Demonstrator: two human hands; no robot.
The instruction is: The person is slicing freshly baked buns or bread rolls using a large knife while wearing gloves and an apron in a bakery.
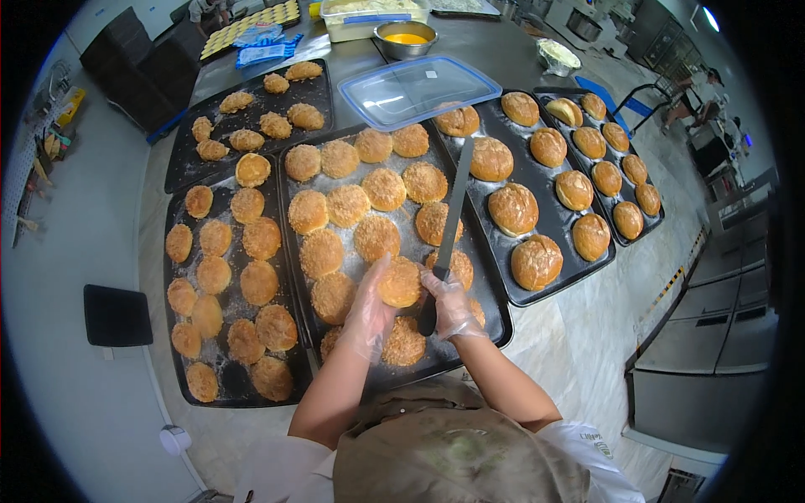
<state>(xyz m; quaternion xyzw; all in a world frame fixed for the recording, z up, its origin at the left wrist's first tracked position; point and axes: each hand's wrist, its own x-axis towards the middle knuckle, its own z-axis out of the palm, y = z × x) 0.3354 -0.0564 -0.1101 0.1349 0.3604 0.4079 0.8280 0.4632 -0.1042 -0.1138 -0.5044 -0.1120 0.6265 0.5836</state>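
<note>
A round crumb-topped bun (pixel 400 283) sits between my two hands, above the middle tray. My left hand (pixel 369 306), in a clear plastic glove, closes round the bun's left side. The gloved right hand (pixel 451 303) grips a long bread knife (pixel 457 197) by its black handle, with the blade pointing away from me. Its fingertips come up to the bun's right side; whether they press on it I cannot tell. More crumb-topped buns (pixel 377 238) lie on the dark middle tray (pixel 482 331) beneath and around both hands.
To the left are a tray of buns (pixel 260 282) and one of smaller crumbed pieces (pixel 275 125). Smooth browned buns (pixel 513 210) fill trays on the right. A clear lid (pixel 419 90) overlaps the trays' far edges. Beyond stand a metal bowl (pixel 406 52) and a cream-filled tub (pixel 352 32).
</note>
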